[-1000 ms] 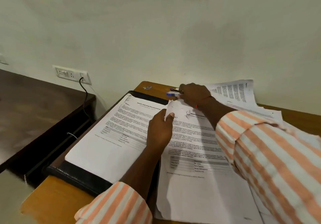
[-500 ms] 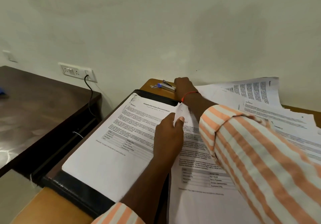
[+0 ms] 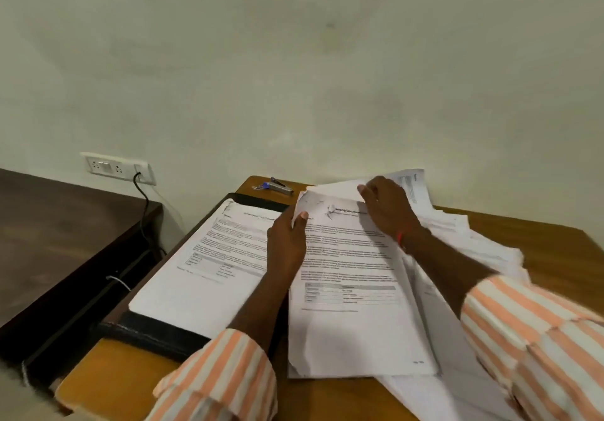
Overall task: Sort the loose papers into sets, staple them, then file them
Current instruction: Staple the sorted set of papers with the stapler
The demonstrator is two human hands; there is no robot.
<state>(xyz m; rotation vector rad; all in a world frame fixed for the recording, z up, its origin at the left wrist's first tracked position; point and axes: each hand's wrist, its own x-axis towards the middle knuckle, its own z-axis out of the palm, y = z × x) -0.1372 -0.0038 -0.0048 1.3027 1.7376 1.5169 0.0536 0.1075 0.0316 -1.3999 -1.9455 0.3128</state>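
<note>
A set of printed papers (image 3: 349, 322) lies in the middle of the wooden table (image 3: 552, 250). My left hand (image 3: 287, 240) pinches its top left corner, thumb on top. My right hand (image 3: 387, 206) rests on the top edge of the same set, fingers bent over the sheets behind it. A blue and silver stapler (image 3: 276, 186) lies alone at the table's far left corner. An open black folder (image 3: 153, 332) on the left holds another printed sheet (image 3: 202, 273). Loose papers (image 3: 483, 247) are heaped to the right under my right arm.
A dark lower table (image 3: 55, 240) stands to the left. On the wall behind it is a white socket strip (image 3: 114, 167) with a black cable (image 3: 143, 211) hanging down. The pale wall runs right behind the wooden table.
My right hand has left the stapler at the far corner and come back onto the top edge of the paper set. My left hand still pinches the corner.
</note>
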